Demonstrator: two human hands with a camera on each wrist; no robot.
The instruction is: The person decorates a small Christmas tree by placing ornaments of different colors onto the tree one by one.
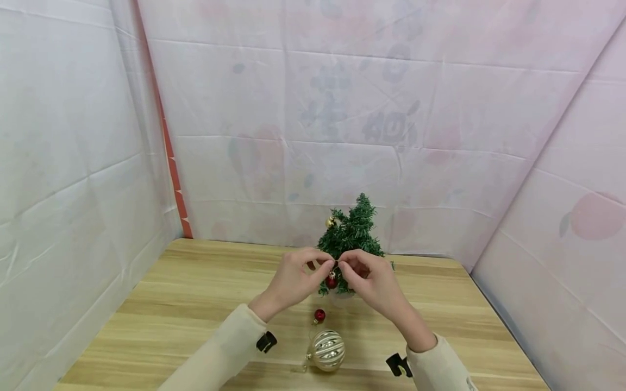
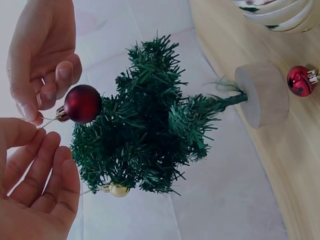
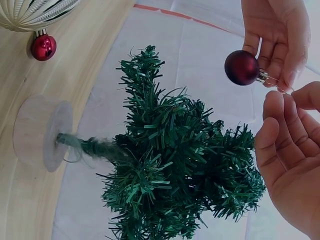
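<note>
A dark red matte bauble [image 2: 83, 104] hangs by a thin gold string between both hands. My left hand [image 1: 295, 277] pinches the string between thumb and forefinger. Facing it, my right hand [image 1: 374, 279] pinches the same string, the fingertips of the two hands nearly meeting in the left wrist view. Just behind them stands a small green Christmas tree [image 1: 349, 231] on a round pale base [image 2: 262, 95]. On one of its branches hangs a small gold bauble [image 2: 119, 189]. The hands partly cover the tree's lower branches in the head view.
Nearer me on the wooden table [image 1: 210, 293] lie a shiny red bauble [image 1: 319, 315] and a large ribbed pale-gold bauble [image 1: 328, 351] with a string. White printed cloth [image 1: 313, 108] walls off the back and both sides.
</note>
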